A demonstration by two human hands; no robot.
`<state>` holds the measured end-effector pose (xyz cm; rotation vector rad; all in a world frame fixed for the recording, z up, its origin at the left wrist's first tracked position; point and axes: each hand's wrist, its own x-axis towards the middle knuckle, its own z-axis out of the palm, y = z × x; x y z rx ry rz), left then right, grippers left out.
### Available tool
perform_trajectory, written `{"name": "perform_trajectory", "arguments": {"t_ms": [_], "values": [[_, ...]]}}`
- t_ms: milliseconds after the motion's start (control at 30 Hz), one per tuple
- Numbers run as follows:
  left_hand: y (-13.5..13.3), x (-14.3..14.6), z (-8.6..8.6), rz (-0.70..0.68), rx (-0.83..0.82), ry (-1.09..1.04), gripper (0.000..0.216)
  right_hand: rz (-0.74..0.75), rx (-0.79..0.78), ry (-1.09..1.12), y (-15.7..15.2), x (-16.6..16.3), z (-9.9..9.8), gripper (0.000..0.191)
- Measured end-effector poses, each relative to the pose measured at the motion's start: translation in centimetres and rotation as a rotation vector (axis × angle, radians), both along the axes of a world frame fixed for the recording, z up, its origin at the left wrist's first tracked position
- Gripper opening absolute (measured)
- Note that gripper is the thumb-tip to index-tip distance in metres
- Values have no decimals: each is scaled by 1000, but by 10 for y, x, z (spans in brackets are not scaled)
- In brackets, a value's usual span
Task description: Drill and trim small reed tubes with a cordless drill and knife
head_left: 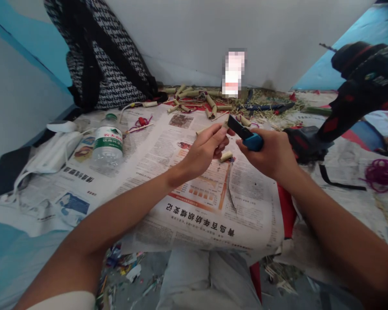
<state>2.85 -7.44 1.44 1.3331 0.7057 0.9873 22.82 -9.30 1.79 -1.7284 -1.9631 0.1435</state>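
Note:
My right hand [271, 153] is closed around a utility knife [253, 142] with a blue handle and a wide dark blade. The blade points up and to the left, its tip close to the fingers of my left hand [207, 146]. Those fingers are pinched on a small pale piece that looks like cut bamboo; most of it is hidden by the fingers. Below and between my hands, a short bamboo tube [225, 156] lies on the newspaper [194, 215]. A thin dark strand [230, 189] runs down the paper from near that tube.
Several bamboo pieces [189, 93] and loose shavings lie along the wall. A cordless drill [345, 90] stands at right, near purple cord [383, 174]. On the left are a plastic water bottle [107, 144], a white power strip [53, 161] and a patterned backpack [113, 64].

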Motion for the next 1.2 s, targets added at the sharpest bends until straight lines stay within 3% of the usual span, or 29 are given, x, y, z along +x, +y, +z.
{"name": "perform_trajectory", "arguments": {"t_ms": [367,800,1033,1200], "values": [[2,0,-14,14,238,59,40,70,-106,-33,-2,-2,4,16],[-1,-2,-15,48,292,195,37,84,-116,-28,-3,-1,6,13],[-7,-5,-6,191,379,451,27,40,-75,-108,-3,-4,0,16],[-8,-5,-1,194,398,582,22,41,-108,-98,-4,-5,-2,18]]}}
